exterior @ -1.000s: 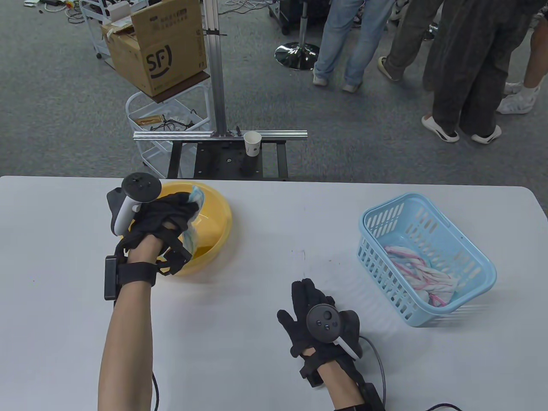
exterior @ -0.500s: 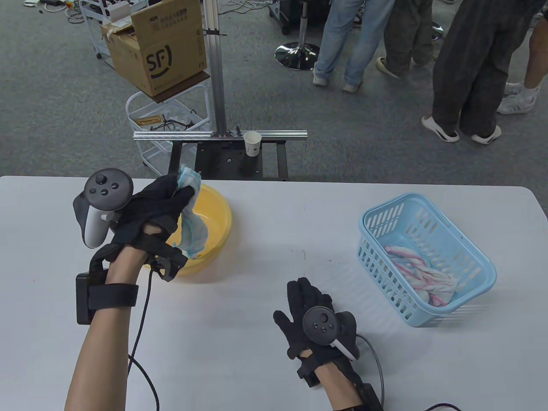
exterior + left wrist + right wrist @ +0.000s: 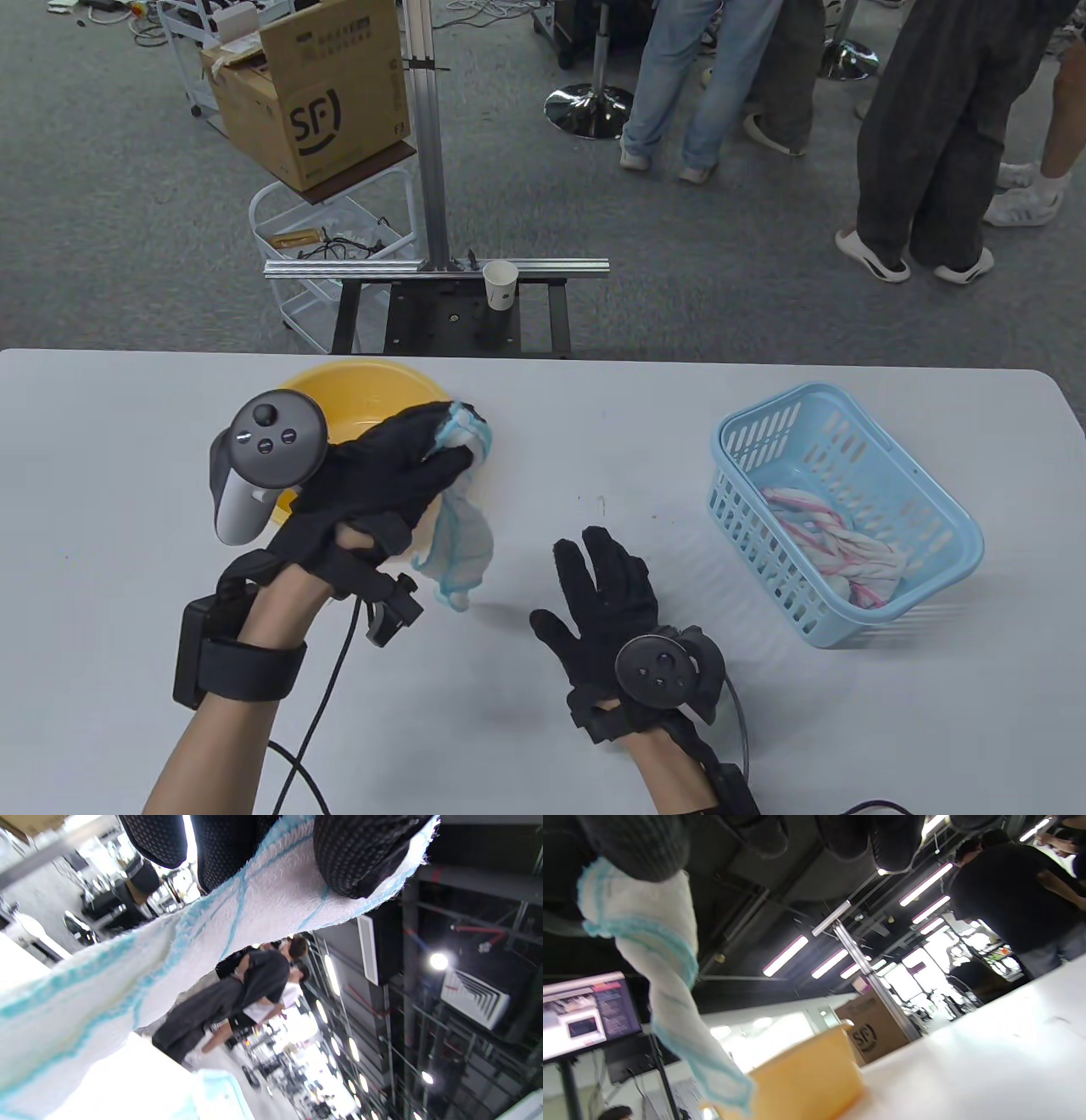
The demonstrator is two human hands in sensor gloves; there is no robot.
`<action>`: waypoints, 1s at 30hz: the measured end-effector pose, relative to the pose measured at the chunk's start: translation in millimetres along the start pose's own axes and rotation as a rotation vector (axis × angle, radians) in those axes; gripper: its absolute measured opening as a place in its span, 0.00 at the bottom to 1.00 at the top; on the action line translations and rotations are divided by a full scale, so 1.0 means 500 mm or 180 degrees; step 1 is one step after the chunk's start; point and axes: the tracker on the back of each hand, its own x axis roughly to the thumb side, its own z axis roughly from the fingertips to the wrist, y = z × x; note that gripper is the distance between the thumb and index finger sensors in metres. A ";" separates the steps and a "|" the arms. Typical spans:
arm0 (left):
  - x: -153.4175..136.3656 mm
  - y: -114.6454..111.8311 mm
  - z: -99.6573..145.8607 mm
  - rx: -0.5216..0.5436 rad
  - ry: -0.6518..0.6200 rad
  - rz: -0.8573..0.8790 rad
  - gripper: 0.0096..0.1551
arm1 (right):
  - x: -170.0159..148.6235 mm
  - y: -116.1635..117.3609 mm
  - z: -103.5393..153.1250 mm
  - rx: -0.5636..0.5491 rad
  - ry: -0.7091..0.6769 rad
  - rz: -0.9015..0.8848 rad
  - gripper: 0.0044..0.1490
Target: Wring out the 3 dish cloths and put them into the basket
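Lettering reading "SF" marks the cardboard box [image 3: 310,93] on the cart beyond the table [image 3: 127,475], the only writing we can make out; the right wrist view catches the same letters [image 3: 864,1038]. We see the left hand [image 3: 386,475] with fingers curled tight around a white, blue-edged dish cloth [image 3: 458,543], its bunched top poking out past the fingertips [image 3: 441,420] and the loose end hanging below the palm, above the table just right of the yellow bowl [image 3: 356,399]. Half a second ago that hand held the cloth higher and further back, over the bowl's far rim; it has since swung toward us and to the right, clear of the bowl. The right hand [image 3: 607,594], fingers straight and spread, holding nothing, has edged forward toward the dangling cloth. Well to the right of those fingers stands the blue basket [image 3: 950,543], a pink-and-white cloth [image 3: 836,543] already twisted inside. A paper cup [image 3: 500,284] sits on the metal frame behind the table, and people's legs [image 3: 925,136] crowd the carpet beyond. Nothing lies between the held cloth and the basket but the right hand.
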 end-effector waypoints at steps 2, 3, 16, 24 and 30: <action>0.000 -0.034 -0.001 -0.0169 -0.0035 0.0050 0.26 | 0.011 -0.003 -0.002 -0.0052 -0.0130 -0.0144 0.52; 0.000 -0.053 -0.002 -0.0269 -0.0049 0.0063 0.26 | 0.017 -0.002 -0.002 -0.0018 -0.0208 -0.0243 0.54; 0.005 -0.202 0.027 -0.1027 -0.0360 0.0291 0.26 | -0.006 -0.010 -0.001 -0.0406 0.0414 -0.0869 0.42; -0.063 -0.200 0.079 -0.0907 -0.0280 0.0413 0.26 | -0.073 -0.021 0.013 -0.0706 0.1335 -0.1711 0.39; -0.188 -0.194 0.096 -0.0623 0.0221 0.0471 0.26 | -0.106 -0.014 0.019 -0.0753 0.1723 -0.2450 0.36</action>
